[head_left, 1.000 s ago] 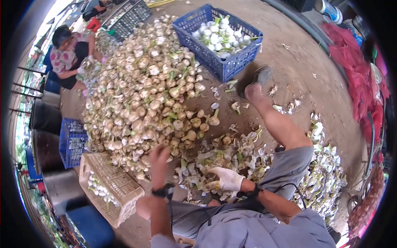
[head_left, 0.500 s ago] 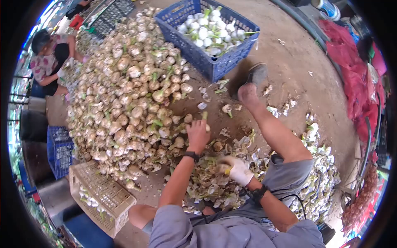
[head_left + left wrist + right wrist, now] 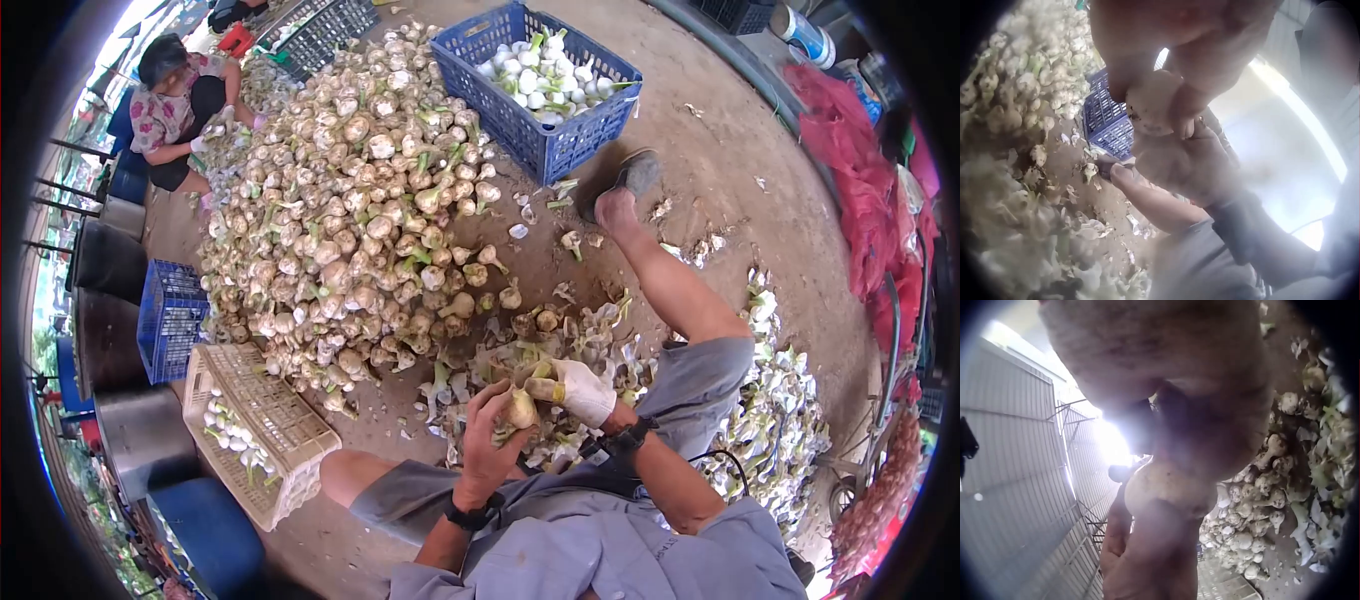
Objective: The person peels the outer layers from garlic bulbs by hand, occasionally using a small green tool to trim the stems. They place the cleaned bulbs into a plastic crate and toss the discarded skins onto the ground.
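Observation:
My bare left hand (image 3: 487, 440) grips a brownish-white garlic bulb (image 3: 520, 408) in front of my lap, thumb and fingers around its sides. Against the bulb's other side is my gloved right hand (image 3: 588, 394), its fingers bent onto it. Seen from the left wrist, the pale garlic bulb (image 3: 1155, 103) lies between bare fingertips and the glove. From the right wrist, the dim underside of the glove (image 3: 1166, 356) hangs over the bulb, with the bare thumb pressed on it. Beyond my hands rises a large heap of unpeeled garlic (image 3: 340, 220).
Garlic peelings (image 3: 590, 345) lie under my hands, with a bigger peelings pile (image 3: 780, 430) beside my right leg. A blue crate (image 3: 545, 150) of peeled white bulbs stands ahead. At left is a tipped beige crate (image 3: 300, 430). Another person (image 3: 180, 110) sits beyond the heap.
My left hand reached to the heap's near edge, took a garlic bulb and came back toward my lap. The right hand stayed over the peelings and now meets the left at the bulb.

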`<state>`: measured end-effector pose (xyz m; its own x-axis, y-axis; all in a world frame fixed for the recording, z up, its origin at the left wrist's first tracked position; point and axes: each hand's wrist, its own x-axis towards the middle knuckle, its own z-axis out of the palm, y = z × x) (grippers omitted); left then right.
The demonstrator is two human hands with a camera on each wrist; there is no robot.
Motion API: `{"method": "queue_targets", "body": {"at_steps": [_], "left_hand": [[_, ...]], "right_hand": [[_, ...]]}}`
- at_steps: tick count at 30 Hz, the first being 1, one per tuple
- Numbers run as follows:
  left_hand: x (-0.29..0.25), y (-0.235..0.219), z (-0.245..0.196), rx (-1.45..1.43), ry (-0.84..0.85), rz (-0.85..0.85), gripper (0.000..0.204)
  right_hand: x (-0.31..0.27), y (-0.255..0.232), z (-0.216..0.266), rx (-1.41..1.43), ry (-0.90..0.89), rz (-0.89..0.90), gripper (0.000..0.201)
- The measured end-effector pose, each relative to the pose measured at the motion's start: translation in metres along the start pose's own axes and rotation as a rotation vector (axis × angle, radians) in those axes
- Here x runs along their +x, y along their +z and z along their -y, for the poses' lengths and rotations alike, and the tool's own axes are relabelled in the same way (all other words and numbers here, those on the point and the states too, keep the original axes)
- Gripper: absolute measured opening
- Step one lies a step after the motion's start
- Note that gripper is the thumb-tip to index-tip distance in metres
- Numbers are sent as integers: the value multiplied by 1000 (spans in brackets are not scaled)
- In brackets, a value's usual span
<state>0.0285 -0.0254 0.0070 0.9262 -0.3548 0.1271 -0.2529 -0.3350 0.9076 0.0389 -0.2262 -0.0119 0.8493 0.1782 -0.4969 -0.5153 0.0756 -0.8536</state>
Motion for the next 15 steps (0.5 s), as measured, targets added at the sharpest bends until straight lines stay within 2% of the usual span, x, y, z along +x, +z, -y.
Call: {"method": "queue_targets", "body": {"at_steps": [3, 6, 7, 8, 9, 10, 12, 13, 15], "left_hand": [[-18, -4, 2, 9, 70, -42, 65], [-29, -4, 0, -15, 63, -76, 64], [-32, -3, 0, -16, 66, -78, 64], [-36, -2, -2, -135, 4, -105, 62], [-39, -1, -4, -254, -60, -129, 61], [-43, 0, -7, -256, -60, -128, 61], [-42, -1, -20, -648, -335, -142, 49], [-42, -1, -21, -648, -334, -139, 49], [-42, -5, -20, -1069, -632, -191, 33]], "right_hand": [[-13, 10, 8, 46, 8, 33, 43], [-27, 20, 22, -91, 71, -10, 41], [-31, 21, 20, -14, 38, 11, 39], [-34, 22, 19, 65, 5, 31, 37], [-37, 22, 20, 64, 3, 29, 37], [-40, 20, 22, -14, -15, 40, 34], [-43, 18, 24, -93, -35, 48, 32], [-44, 18, 23, -58, 19, 61, 31], [-41, 19, 14, -20, 73, 71, 30]]}}
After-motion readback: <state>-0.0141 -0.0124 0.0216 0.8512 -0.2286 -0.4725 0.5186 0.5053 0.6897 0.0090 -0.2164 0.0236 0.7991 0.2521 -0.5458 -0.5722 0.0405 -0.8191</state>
